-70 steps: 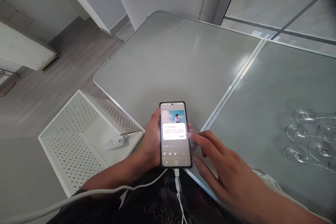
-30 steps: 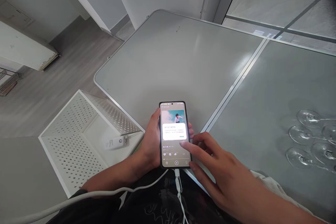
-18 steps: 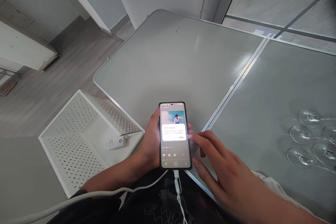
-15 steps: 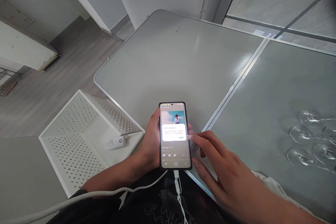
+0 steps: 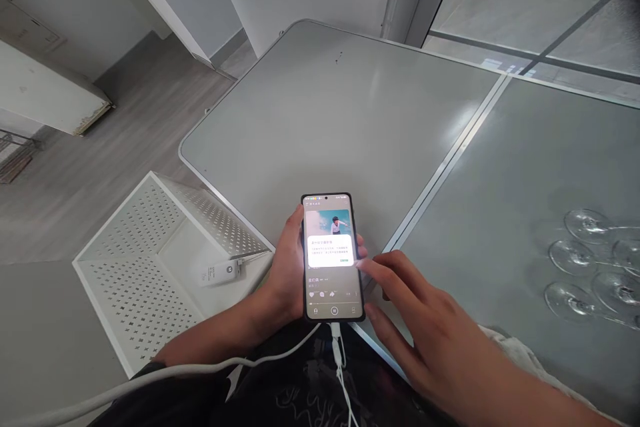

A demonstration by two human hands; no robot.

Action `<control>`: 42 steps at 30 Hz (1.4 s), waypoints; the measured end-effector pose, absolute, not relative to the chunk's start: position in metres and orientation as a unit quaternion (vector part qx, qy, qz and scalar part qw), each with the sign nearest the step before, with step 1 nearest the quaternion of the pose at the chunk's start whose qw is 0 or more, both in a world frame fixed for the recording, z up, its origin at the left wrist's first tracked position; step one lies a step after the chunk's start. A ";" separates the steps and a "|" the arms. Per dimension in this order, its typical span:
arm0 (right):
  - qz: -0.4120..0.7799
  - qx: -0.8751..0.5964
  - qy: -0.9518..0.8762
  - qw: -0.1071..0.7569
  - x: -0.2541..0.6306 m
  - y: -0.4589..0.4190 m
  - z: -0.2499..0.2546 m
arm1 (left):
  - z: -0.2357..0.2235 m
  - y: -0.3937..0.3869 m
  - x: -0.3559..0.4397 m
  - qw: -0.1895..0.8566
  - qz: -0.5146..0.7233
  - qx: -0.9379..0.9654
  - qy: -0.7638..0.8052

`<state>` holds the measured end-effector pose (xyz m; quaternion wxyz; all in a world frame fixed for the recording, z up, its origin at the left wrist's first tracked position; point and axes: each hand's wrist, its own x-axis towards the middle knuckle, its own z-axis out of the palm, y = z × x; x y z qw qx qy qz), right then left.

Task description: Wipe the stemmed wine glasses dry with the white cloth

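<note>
A lit smartphone point(image 5: 331, 280) in a dark case is held upright by my left hand point(image 5: 289, 267), whose fingers wrap behind it and show at its right edge. A white pop-up box covers the middle of its screen, below a picture of a person. My right hand point(image 5: 425, 313) is beside the phone, fingers apart, its index fingertip at the right edge of the screen near the pop-up's lower corner. Whether that fingertip touches the glass I cannot tell. From the phone's bottom end hangs a white cable point(image 5: 337, 347) with its plug in the port.
Behind the phone spreads a grey folding table point(image 5: 340, 113) with a metal-edged seam. Several wine glasses point(image 5: 573, 300) lie on its right part. At the left is a white perforated basket point(image 5: 140, 233), with a white device point(image 5: 221, 272) by its rim. A pale cloth point(image 5: 520, 353) lies near my right forearm.
The phone has shifted very slightly up and left in the view. My hands keep nearly the same pose, and the pop-up is still on the screen.
</note>
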<state>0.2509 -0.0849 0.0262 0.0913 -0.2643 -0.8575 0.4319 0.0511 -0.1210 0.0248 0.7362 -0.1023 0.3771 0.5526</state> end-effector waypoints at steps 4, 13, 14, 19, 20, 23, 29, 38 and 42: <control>0.431 -0.267 -0.857 0.088 0.250 -0.084 0.025 | 0.026 -0.121 0.051 0.740 0.555 -0.092 0.369; 0.446 -0.259 -0.853 0.077 0.246 -0.083 0.027 | 0.023 -0.123 0.050 0.750 0.544 -0.081 0.368; 0.443 -0.259 -0.855 0.077 0.246 -0.083 0.027 | 0.023 -0.123 0.050 0.749 0.543 -0.083 0.370; 0.437 -0.265 -0.855 0.086 0.248 -0.084 0.024 | 0.022 -0.123 0.050 0.743 0.547 -0.090 0.376; 0.436 -0.271 -0.853 0.090 0.249 -0.084 0.024 | 0.022 -0.123 0.050 0.738 0.550 -0.092 0.380; 0.431 -0.285 -0.851 0.094 0.250 -0.084 0.023 | 0.022 -0.123 0.050 0.725 0.556 -0.097 0.395; 0.423 -0.281 -0.856 0.099 0.250 -0.084 0.022 | 0.023 -0.122 0.051 0.731 0.556 -0.097 0.385; 0.415 -0.286 -0.858 0.100 0.251 -0.086 0.020 | 0.025 -0.122 0.051 0.737 0.554 -0.091 0.377; 0.412 -0.285 -0.860 0.099 0.250 -0.086 0.018 | 0.024 -0.122 0.051 0.731 0.558 -0.093 0.381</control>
